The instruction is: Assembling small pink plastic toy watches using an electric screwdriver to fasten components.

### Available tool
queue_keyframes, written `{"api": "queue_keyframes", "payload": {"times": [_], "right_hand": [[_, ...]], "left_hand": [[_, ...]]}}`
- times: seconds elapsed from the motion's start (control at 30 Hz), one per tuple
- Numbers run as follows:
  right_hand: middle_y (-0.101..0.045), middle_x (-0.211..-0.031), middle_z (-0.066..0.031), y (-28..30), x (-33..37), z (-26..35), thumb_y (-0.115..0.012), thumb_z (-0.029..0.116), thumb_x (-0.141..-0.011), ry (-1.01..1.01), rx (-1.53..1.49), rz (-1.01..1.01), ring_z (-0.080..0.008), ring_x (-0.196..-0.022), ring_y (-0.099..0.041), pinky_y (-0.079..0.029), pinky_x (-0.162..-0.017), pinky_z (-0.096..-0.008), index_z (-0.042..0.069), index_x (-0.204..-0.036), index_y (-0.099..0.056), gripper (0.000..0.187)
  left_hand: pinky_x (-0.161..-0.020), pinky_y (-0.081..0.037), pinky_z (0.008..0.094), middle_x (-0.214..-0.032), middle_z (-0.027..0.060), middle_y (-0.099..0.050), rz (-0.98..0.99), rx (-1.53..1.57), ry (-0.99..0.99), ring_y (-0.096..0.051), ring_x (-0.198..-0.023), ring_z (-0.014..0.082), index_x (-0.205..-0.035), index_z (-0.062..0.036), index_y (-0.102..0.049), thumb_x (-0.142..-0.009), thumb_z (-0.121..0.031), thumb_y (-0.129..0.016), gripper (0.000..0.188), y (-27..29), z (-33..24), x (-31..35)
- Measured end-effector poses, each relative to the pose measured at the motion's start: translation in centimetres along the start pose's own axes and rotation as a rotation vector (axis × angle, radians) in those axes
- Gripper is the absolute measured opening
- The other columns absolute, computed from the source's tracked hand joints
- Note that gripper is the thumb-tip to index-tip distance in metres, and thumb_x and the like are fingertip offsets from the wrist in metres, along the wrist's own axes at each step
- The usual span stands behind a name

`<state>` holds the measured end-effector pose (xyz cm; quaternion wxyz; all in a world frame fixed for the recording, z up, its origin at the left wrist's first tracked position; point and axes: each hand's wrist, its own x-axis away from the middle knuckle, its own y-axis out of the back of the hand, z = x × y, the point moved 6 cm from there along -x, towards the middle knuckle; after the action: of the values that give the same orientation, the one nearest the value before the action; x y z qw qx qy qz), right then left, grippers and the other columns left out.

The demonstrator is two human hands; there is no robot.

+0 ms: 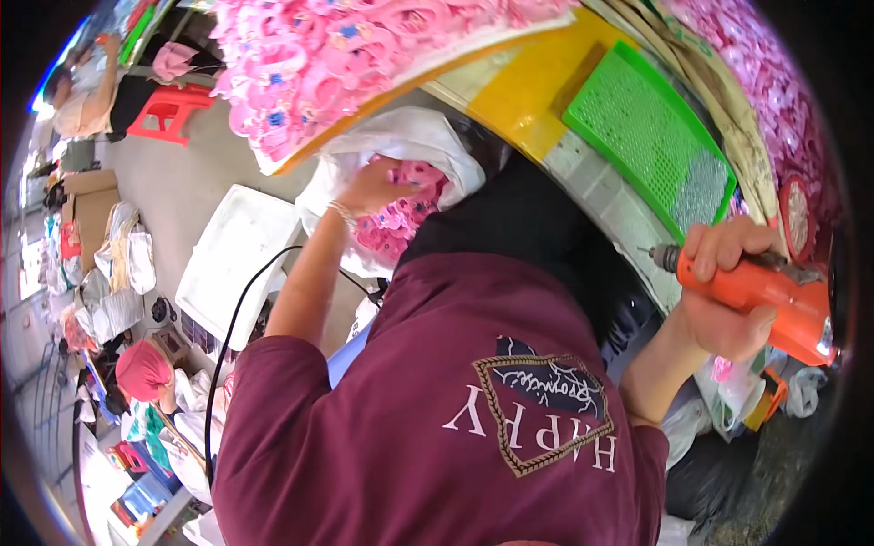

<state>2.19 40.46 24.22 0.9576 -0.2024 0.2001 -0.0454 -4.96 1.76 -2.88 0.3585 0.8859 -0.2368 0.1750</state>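
My left hand (371,188) reaches into a white sack (401,129) of small pink plastic pieces (397,227). Its fingers stretch out over the pieces, with the tips partly hidden among them. In my right hand (724,323) is an orange electric screwdriver (760,293), the fingers wrapped round its body and the bit pointing left toward the bench edge. Just beyond that tool a green perforated tray (637,127) lies on the bench, with many small silvery parts (703,187) heaped at its near end.
A large heap of pink pieces (319,64) covers a yellow-edged board at the top. More pink pieces (728,55) fill a sack at the far right. A white crate (238,259) stands on the floor at left, with a black cable (232,341) nearby. Other people work farther left, near a red stool (173,111).
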Motion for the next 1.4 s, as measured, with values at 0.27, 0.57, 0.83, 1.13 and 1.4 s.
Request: {"api": "queue_keyframes", "payload": {"times": [0.27,0.57,0.83,1.13,1.4], "right_hand": [[-0.044,-0.079,-0.0063,0.5,-0.6,0.0,-0.066,0.048,-0.071,-0.033,0.000,-0.023,-0.0165,-0.062,-0.044,-0.034,-0.060,-0.0310,0.004,-0.102,-0.044,0.057],[-0.044,-0.078,-0.0062,0.2,-1.6,-0.5,-0.065,0.047,-0.072,-0.029,0.063,-0.017,-0.0156,-0.060,-0.046,-0.035,-0.057,-0.0299,0.004,-0.102,-0.042,0.057],[-0.044,-0.079,-0.0059,0.7,-1.1,-0.6,-0.064,0.046,-0.072,-0.025,0.058,-0.072,-0.0155,-0.060,-0.046,-0.036,-0.057,-0.0299,0.004,-0.104,-0.042,0.058],[-0.044,-0.079,-0.0065,1.2,-1.1,-0.8,-0.064,0.045,-0.073,-0.036,0.068,-0.060,-0.0160,-0.060,-0.045,-0.037,-0.057,-0.0304,0.004,-0.106,-0.042,0.058],[-0.044,-0.079,-0.0074,1.2,-1.1,-1.2,-0.064,0.044,-0.073,-0.041,0.063,-0.097,-0.0171,-0.060,-0.045,-0.038,-0.057,-0.0316,0.004,-0.110,-0.039,0.060]], "left_hand": [[-0.069,-0.044,0.0435,-0.079,0.0190,-0.059,-0.043,-0.300,-0.338,-0.057,-0.080,0.0363,-0.083,-0.0012,-0.057,-0.075,-0.029,-0.062,0.030,0.7,-10.4,3.5],[-0.054,-0.045,0.0313,-0.066,0.0102,-0.058,-0.156,0.044,-0.601,-0.057,-0.059,0.0239,-0.077,-0.0026,-0.059,-0.076,-0.016,-0.065,0.015,6.4,-21.2,10.0],[-0.069,-0.046,0.0376,-0.087,0.0146,-0.060,-1.280,-0.574,-0.344,-0.057,-0.080,0.0298,-0.086,-0.0001,-0.062,-0.070,-0.021,-0.070,0.027,18.9,-20.2,13.2],[-0.068,-0.044,0.0369,-0.079,0.0099,-0.061,-1.247,-0.466,-0.267,-0.055,-0.075,0.0287,-0.076,-0.0038,-0.066,-0.069,-0.021,-0.071,0.020,20.3,-16.5,10.9],[-0.064,-0.044,0.0357,-0.072,0.0106,-0.062,-1.318,-0.313,-0.271,-0.056,-0.067,0.0267,-0.073,-0.0035,-0.066,-0.070,-0.017,-0.070,0.015,21.0,-16.0,10.7]]}}
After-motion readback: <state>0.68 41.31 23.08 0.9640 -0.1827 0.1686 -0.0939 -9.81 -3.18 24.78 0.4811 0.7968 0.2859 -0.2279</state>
